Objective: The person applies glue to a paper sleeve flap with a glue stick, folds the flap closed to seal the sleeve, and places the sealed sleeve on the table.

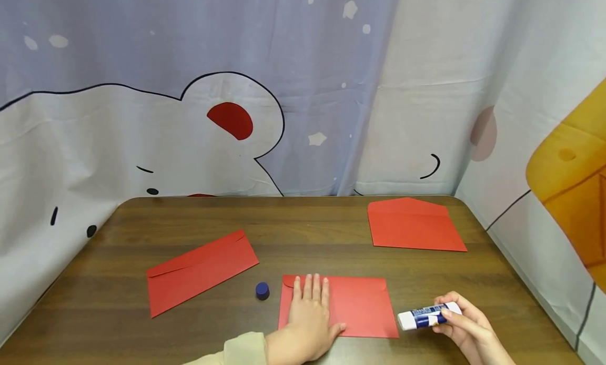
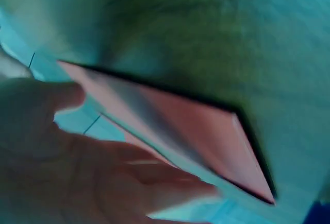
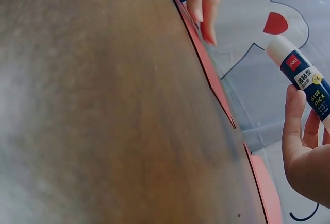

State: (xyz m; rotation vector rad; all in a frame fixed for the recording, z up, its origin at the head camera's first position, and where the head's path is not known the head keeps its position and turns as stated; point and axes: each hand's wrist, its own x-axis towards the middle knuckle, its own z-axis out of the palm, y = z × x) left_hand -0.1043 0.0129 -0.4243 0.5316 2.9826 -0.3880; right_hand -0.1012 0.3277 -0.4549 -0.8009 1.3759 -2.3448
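A red envelope [image 1: 360, 307] lies near the table's front with its flap edge folded down along the far side. My left hand [image 1: 310, 323] rests flat on its left half, fingers straight and pointing away from me. In the left wrist view the left hand [image 2: 103, 177] looks blurred beside the envelope [image 2: 206, 126]. Just off the envelope's right edge, my right hand [image 1: 466, 325] holds a blue and white glue stick [image 1: 428, 316] between thumb and fingers. Its white end is uncapped and points left; the right wrist view shows the label on the glue stick [image 3: 304, 77].
A dark blue cap [image 1: 262, 291] stands left of the front envelope. Another red envelope [image 1: 201, 270] lies angled at the left, flap folded down. At the back right is a red envelope [image 1: 414, 228] with its flap raised. A patterned curtain [image 1: 322, 91] hangs behind the wooden table [image 1: 307, 223].
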